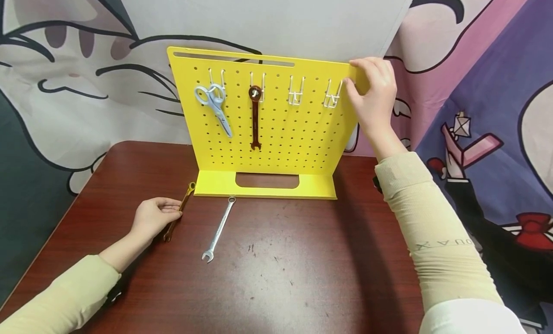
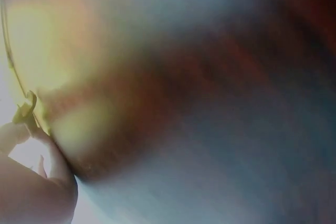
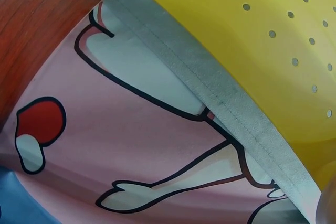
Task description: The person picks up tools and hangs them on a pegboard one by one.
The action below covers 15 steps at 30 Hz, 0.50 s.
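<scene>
My L hand [image 1: 156,216], abt 8 o'clock in the head view, has 1 gold-toned wrench [image 1: 186,198] pinched betw. thumb & fingers: slim shiny metal, ring end twd 1 o'clock, open end twd 7; can't tell if it touches the table. Near it at 4 o'clock lies 1 silver wrench [image 1: 219,231], bright smooth metal, same slant. From there at 1 o'clock stands 1 yellow pegboard [image 1: 274,120] — flat smooth sheet w/ rows of small round holes, 1 long slot up top, 1 wider rounded cutout in its base [image 1: 216,184]. My R hand [image 1: 376,91], abt 2 o'clock, grips its upper R edge, thumb in front. 4 white wire hooks [image 1: 295,94] run L to R: 1st carries 1 pr light-blue scissors [image 1: 216,107], 2nd 1 dark coppery wrench [image 1: 255,123], hung near vertical — so 3 wrenches in all. Underneath, 1 red-brown wood-grain table [image 1: 276,286], glossy twd 6 o'clock. Behind, creased cartoon-print cloth [image 1: 78,118].
</scene>
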Each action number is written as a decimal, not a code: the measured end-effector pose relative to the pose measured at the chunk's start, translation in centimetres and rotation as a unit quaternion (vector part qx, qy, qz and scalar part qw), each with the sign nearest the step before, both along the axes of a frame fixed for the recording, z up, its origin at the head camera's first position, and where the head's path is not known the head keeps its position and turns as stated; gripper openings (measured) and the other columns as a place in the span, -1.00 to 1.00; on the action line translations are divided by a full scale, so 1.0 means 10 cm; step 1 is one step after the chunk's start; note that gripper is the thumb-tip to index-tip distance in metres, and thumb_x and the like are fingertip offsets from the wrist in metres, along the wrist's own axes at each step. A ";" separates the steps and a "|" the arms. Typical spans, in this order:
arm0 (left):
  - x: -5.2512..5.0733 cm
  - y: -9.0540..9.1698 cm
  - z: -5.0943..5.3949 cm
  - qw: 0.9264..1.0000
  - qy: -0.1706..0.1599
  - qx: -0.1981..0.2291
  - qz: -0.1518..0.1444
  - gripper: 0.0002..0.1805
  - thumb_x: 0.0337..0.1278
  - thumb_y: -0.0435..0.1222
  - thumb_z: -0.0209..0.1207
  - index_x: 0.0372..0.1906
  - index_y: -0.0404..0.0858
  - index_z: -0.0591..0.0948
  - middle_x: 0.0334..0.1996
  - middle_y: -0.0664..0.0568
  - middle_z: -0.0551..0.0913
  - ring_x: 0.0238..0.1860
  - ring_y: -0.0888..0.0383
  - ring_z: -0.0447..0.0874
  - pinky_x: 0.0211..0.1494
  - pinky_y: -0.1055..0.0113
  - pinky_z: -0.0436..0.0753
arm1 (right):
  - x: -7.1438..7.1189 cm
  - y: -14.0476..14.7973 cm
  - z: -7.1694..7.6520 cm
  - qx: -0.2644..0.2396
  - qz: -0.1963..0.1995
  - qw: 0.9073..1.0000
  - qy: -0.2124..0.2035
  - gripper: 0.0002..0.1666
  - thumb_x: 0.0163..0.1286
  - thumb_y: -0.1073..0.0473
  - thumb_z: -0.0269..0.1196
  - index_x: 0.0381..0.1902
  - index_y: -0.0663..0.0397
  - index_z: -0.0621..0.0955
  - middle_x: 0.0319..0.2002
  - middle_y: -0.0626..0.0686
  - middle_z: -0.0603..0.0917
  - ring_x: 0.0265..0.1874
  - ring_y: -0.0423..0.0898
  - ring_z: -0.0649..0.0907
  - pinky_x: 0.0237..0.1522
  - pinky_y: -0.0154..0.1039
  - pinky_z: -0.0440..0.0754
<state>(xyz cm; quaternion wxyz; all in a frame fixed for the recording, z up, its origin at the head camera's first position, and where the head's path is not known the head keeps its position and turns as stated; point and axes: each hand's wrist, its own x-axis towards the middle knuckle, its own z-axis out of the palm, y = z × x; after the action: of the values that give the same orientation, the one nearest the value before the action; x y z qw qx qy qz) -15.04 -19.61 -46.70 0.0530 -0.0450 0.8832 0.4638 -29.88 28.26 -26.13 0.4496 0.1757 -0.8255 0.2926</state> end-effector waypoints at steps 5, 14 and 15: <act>-0.01 -0.04 0.02 0.997 -0.043 0.055 0.016 -0.54 0.28 -0.41 0.35 0.18 -0.64 0.63 -0.25 -0.02 0.87 -0.38 0.62 0.63 -0.28 0.62 0.65 | 0.00 0.00 0.00 0.001 0.000 1.000 -0.001 -0.68 0.45 0.21 0.37 0.09 0.23 0.75 0.06 0.27 0.75 0.14 0.22 0.60 0.31 -0.14 0.49; 0.04 0.03 0.04 0.996 -0.038 0.080 0.025 -0.52 0.28 -0.44 0.33 0.23 -0.61 0.61 -0.24 0.09 0.85 -0.35 0.61 0.64 -0.28 0.59 0.66 | 0.00 0.01 0.00 0.014 0.000 1.000 0.001 -0.65 0.47 0.17 0.36 0.11 0.26 0.74 0.06 0.29 0.74 0.13 0.24 0.59 0.31 -0.12 0.49; 0.05 0.05 0.04 0.996 -0.032 0.085 0.024 -0.53 0.28 -0.45 0.33 0.23 -0.62 0.61 -0.23 0.06 0.85 -0.34 0.61 0.65 -0.28 0.60 0.67 | 0.00 0.00 0.01 0.015 0.000 1.000 0.001 -0.65 0.47 0.17 0.36 0.11 0.26 0.74 0.06 0.29 0.74 0.13 0.23 0.60 0.32 -0.12 0.49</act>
<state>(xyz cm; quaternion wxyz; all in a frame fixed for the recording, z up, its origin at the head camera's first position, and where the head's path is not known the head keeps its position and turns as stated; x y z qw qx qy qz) -14.59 -19.12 -46.30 0.0735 -0.0767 0.8371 0.5367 -29.84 28.31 -26.07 0.4473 0.1827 -0.8296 0.2798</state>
